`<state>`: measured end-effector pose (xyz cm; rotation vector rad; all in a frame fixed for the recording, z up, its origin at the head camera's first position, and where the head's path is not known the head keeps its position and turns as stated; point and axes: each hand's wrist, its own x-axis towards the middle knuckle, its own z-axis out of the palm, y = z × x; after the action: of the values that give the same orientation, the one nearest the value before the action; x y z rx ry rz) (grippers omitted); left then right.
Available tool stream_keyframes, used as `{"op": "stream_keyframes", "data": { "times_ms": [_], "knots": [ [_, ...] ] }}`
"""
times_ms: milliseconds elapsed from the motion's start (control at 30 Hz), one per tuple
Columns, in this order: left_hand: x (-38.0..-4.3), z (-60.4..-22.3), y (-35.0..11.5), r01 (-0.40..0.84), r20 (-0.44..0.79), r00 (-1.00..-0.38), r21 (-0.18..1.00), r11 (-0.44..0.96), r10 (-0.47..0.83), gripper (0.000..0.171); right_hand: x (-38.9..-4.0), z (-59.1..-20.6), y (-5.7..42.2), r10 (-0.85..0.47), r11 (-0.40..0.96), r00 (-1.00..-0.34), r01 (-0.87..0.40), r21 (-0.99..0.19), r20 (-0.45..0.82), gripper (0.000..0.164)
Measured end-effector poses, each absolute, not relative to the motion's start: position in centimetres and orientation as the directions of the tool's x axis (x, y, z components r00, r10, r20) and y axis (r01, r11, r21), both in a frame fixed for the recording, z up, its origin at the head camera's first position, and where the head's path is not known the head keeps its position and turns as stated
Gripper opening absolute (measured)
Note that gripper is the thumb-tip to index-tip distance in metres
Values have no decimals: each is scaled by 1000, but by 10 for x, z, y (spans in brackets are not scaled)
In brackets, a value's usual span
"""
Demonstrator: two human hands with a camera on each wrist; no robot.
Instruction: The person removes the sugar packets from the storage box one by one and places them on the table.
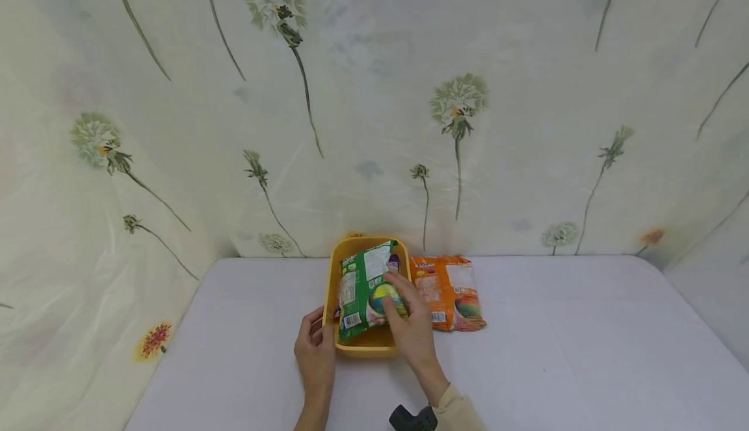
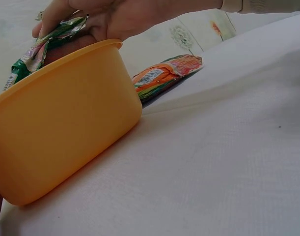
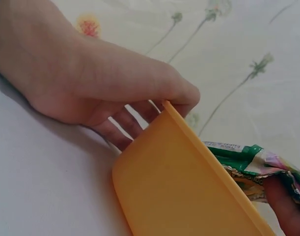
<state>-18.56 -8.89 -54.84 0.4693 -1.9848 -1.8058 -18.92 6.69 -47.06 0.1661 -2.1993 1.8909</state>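
Observation:
A yellow plastic bin point(image 1: 365, 352) stands on the table, and my left hand point(image 1: 316, 351) holds its left wall. In the right wrist view the left thumb bends over the rim, with the other fingers along the outside. My right hand point(image 1: 413, 328) grips the lower right edge of a green snack packet point(image 1: 358, 288), which lies tilted in the bin. One finger shows below that packet's edge in the right wrist view. Part of a purple packet point(image 1: 394, 262) peeks out beneath the green one, mostly hidden.
An orange snack packet point(image 1: 447, 293) lies flat on the table just right of the bin. The white-covered table point(image 1: 562, 346) meets a flower-printed curtain point(image 1: 374, 106) behind the bin. A dark device point(image 1: 413, 418) sits at the right wrist.

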Motion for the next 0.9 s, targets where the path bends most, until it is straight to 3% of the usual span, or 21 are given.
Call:
{"op": "stream_keyframes", "data": {
  "times_ms": [467, 700, 900],
  "knots": [
    [-169, -509, -83, 31, 92, -862, 991, 129, -498, 30, -201, -484, 88, 47, 113, -980, -188, -976, 194, 34],
    [-183, -546, -88, 42, 104, -848, 990, 131, -519, 30, -201, -480, 98, 45, 96, -986, -153, -984, 157, 35],
    [-184, -546, -88, 36, 93, -851, 992, 119, -516, 31, -203, -480, 103, 59, 77, -984, -165, -983, 170, 35]
  ]
}}
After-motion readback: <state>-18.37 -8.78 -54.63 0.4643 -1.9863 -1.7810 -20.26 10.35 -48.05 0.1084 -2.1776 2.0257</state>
